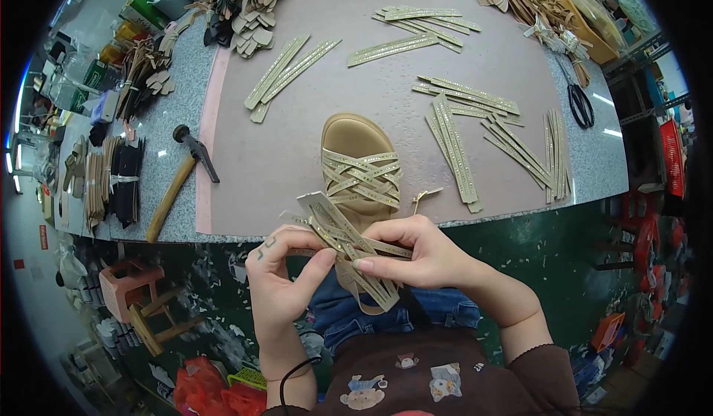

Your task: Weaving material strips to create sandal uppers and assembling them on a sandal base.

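Observation:
Just off the table's near edge, my left hand (286,267) and my right hand (416,251) pinch a bundle of pale gold studded straps (334,227) between thumbs and fingers. The straps cross one another, and some ends fan out on both sides. Directly beyond them a tan sandal (360,165) lies on the mat, toe pointing away, with gold straps woven in a lattice over its front. The held straps and my hands hide its heel end. A small gold strap piece with a buckle-like end (425,195) shows beside the sandal, near my right hand.
Piles of gold straps (453,145) lie on the mat (297,141) to the right, with more at the far side and left. A hammer (174,182) rests at the left edge, black-handled scissors (579,104) at the right. Bundled strips (125,182) and a pink stool (130,286) stand left.

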`<state>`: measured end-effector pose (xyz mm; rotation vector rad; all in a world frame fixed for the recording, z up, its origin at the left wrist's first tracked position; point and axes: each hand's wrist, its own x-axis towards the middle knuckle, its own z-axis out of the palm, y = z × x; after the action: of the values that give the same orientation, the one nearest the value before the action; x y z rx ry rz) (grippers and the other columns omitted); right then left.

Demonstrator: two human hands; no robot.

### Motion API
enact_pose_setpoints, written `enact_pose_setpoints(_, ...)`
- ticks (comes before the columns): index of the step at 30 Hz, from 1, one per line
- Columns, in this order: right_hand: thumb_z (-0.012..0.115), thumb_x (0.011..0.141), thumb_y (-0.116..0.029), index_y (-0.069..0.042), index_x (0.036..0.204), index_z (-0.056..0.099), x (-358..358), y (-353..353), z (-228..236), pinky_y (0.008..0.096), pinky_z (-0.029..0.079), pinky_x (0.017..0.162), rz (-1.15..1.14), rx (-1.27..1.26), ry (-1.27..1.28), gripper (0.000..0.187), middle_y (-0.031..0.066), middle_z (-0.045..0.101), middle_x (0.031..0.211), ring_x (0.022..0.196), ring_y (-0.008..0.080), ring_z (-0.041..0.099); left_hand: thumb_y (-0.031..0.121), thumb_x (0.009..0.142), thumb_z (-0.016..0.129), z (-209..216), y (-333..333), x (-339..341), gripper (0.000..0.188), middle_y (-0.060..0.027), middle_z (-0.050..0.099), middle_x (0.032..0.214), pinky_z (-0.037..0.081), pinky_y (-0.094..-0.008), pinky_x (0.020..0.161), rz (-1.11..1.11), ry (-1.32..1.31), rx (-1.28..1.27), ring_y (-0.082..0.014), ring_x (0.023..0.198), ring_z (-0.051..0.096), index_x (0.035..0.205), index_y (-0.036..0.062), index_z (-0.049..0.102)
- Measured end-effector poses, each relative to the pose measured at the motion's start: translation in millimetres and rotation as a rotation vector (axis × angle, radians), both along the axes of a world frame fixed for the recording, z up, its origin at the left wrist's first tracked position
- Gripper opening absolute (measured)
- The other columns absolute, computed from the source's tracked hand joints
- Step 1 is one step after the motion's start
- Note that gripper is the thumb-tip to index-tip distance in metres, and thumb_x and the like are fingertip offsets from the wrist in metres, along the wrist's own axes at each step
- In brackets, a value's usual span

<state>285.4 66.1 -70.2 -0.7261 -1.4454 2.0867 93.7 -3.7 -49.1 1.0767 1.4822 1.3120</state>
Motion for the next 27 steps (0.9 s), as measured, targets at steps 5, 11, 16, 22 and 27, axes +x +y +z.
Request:
enact_pose_setpoints(5, 0.065, 0.088, -0.009, 0.0, 0.095, 0.068, 0.4, 3.2, 0.7, 0.0193, 0.037, 0.054, 0.045, 0.081, 0.024, 0.012, -0.0006, 0.064, 0.074, 0.06, 0.0056, 0.046, -0.003, 0.073, 0.07, -8.5, -5.1, -15.3, 0.014, -0.0098, 0.065, 0.089, 0.046, -0.0243, 0.067, -0.049, 0.106, 0.029, -0.0147, 0.074, 0.058, 0.087, -0.0024, 0.065)
enact_pose_setpoints(11, 0.066, 0.087, -0.009, -0.001, 0.092, 0.067, -1.7, 3.1, -0.2, 0.0202, 0.036, 0.053, 0.102, 0.124, -0.048, 0.01, -0.0001, 0.063, 0.071, 0.058, 0.0065, 0.045, -0.001, 0.077, 0.069, -0.8, -8.3, -4.6, 0.013, -0.0094, 0.066, 0.086, 0.046, -0.0236, 0.062, -0.057, -0.027, -0.047, -0.014, 0.066, 0.056, 0.089, -0.005, 0.065)
enact_pose_setpoints(16, 0.066, 0.088, -0.011, -0.002, 0.089, 0.066, -4.4, 0.7, 1.5, 0.0211, 0.035, 0.051, 0.022, 0.16, -0.099, 0.01, 0.0001, 0.061, 0.067, 0.056, 0.0073, 0.043, 0.001, 0.079, 0.069, 1.5, -10.6, 0.9, 0.014, -0.0086, 0.066, 0.08, 0.045, -0.0221, 0.056, 0.084, -0.086, 0.064, -0.0125, 0.059, 0.055, 0.09, -0.0068, 0.064)
enact_pose_setpoints(22, 0.063, 0.091, -0.012, -0.003, 0.087, 0.065, -7.5, 15.2, 26.0, 0.0202, 0.033, 0.051, 0.121, 0.416, -0.291, 0.01, -0.0006, 0.057, 0.065, 0.055, 0.0066, 0.041, 0.004, 0.081, 0.071, -3.0, -15.9, 1.2, 0.017, -0.0087, 0.066, 0.075, 0.044, -0.0213, 0.054, 0.037, 0.314, 0.001, -0.0124, 0.057, 0.054, 0.093, -0.0072, 0.064)
enact_pose_setpoints(27, 0.061, 0.092, -0.01, -0.003, 0.087, 0.064, -3.7, 23.4, 28.5, 0.0192, 0.032, 0.05, 0.126, 0.406, -0.33, 0.01, -0.0016, 0.054, 0.064, 0.055, 0.0053, 0.04, 0.004, 0.082, 0.071, -7.9, -14.0, 4.8, 0.018, -0.009, 0.065, 0.075, 0.045, -0.022, 0.052, 0.083, 0.146, 0.116, -0.013, 0.055, 0.054, 0.095, -0.006, 0.064)
